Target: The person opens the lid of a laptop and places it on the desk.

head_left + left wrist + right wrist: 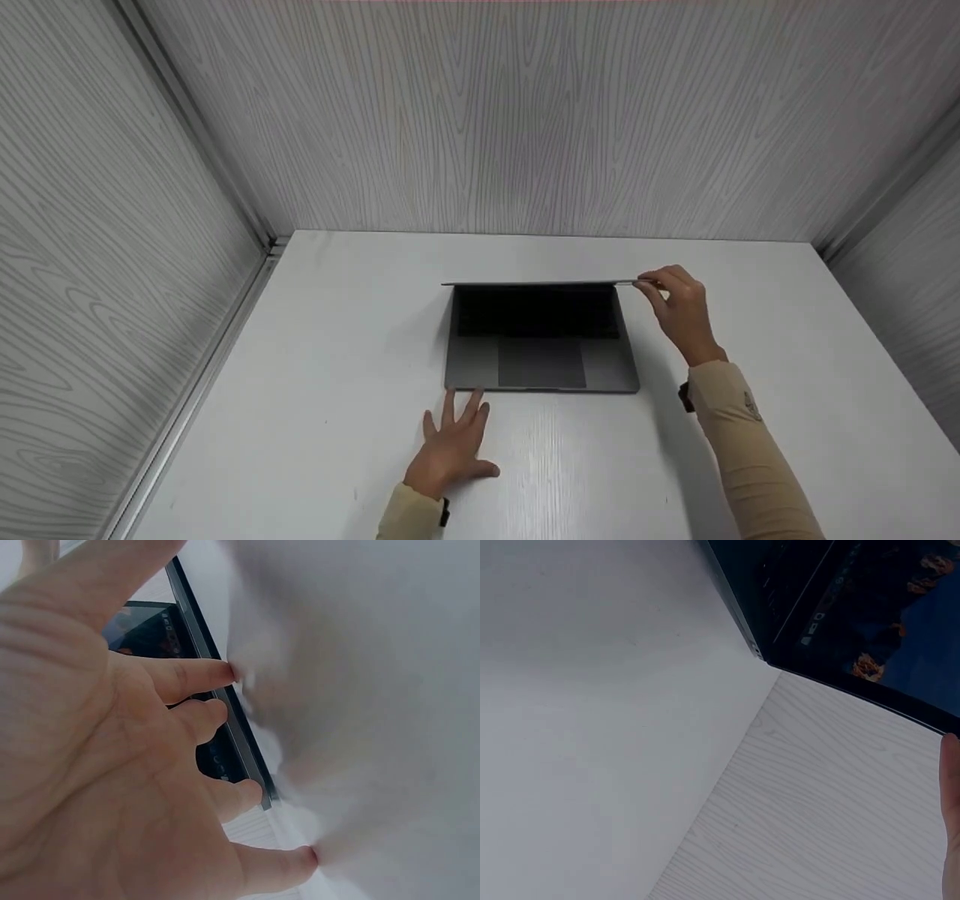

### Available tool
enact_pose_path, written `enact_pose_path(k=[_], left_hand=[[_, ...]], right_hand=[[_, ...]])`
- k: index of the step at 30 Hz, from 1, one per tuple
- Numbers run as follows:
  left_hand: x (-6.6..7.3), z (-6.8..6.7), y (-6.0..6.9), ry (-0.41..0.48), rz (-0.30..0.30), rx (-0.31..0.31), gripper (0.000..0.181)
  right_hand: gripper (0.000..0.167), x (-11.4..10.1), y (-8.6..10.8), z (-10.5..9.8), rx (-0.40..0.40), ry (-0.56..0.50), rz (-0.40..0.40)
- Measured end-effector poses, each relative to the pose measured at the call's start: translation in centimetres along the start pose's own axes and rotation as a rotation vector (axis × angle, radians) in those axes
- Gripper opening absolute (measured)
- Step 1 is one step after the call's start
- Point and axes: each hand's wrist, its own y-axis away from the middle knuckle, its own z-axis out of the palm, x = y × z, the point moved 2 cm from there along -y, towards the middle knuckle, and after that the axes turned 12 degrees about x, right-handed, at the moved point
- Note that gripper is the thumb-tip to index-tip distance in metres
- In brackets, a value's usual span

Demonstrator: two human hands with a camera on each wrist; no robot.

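A grey laptop (472, 364) lies on the white table with its lid (540, 283) raised, seen nearly edge-on from the head. The lid hides part of its own screen there, but the right wrist view catches the lit screen (937, 652) with a blue and orange picture. My right hand (684, 311) pinches the lid's right upper corner between thumb and fingers. Spread out flat, my left hand (450, 454) rests on the table, its fingertips at the laptop's front edge, left of the trackpad (541, 364). In the left wrist view, its fingers (195, 679) extend across the laptop's edge.
The white table (315, 360) runs back to a grey wood-grain wall (510, 120). Similar panels stand on the left (97, 262) and right (907, 247), with a metal rail (187, 401) along the left side.
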Motion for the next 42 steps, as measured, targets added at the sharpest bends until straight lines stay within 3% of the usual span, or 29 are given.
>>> enact_pose_path(k=[9, 21, 28, 42], left_hand=[[0.0, 0.1, 0.0, -0.008, 0.0, 0.014, 0.095], [-0.3, 0.1, 0.1, -0.019, 0.003, 0.028, 0.095], [-0.5, -0.2, 0.4, 0.025, 0.001, 0.011, 0.095], [-0.6, 0.1, 0.3, 0.006, -0.001, 0.005, 0.095]], right_hand=[[0.007, 0.3, -0.2, 0.6, 0.027, -0.043, 0.073], [0.007, 0.2, -1.0, 1.5, 0.075, -0.041, 0.284], [0.007, 0.3, -1.4, 2.1, 0.081, -0.045, 0.294], [0.011, 1.0, -1.9, 2.7, 0.088, -0.055, 0.365]])
